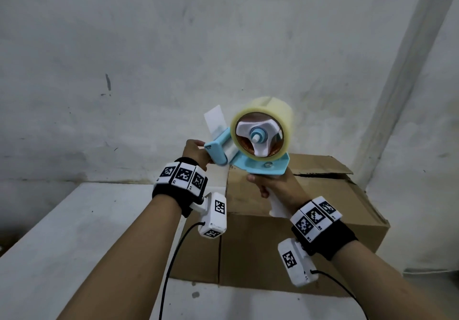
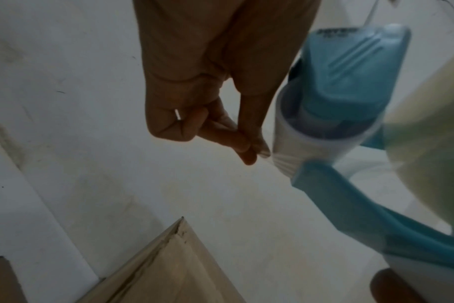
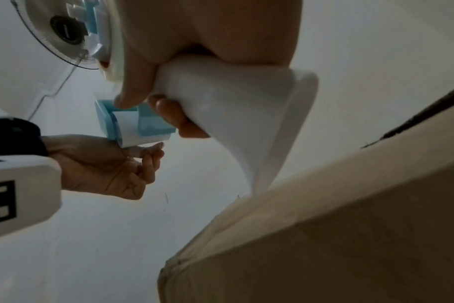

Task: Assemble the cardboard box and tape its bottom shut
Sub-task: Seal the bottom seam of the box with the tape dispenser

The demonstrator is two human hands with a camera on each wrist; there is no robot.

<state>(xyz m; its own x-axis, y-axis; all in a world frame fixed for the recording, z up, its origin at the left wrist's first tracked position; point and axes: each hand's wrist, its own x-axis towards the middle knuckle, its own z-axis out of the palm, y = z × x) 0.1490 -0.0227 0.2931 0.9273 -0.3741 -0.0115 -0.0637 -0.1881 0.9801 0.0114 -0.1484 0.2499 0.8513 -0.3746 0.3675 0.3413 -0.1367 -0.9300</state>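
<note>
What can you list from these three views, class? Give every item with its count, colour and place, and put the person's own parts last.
Cardboard box: one, brown, on the white table against the wall, top flaps folded but with a gap showing.
Tape dispenser: one, light blue frame with white handle, held up above the box.
Tape roll: one, clear yellowish, mounted on the dispenser's white hub.
Table: one, white, under the box.
Wall: one, white and scuffed, behind everything.
Wrist cameras: two, white with black marker squares, on black straps.
Left hand: one, pinches the loose tape end at the dispenser's front roller.
Right hand: one, grips the dispenser's handle.
</note>
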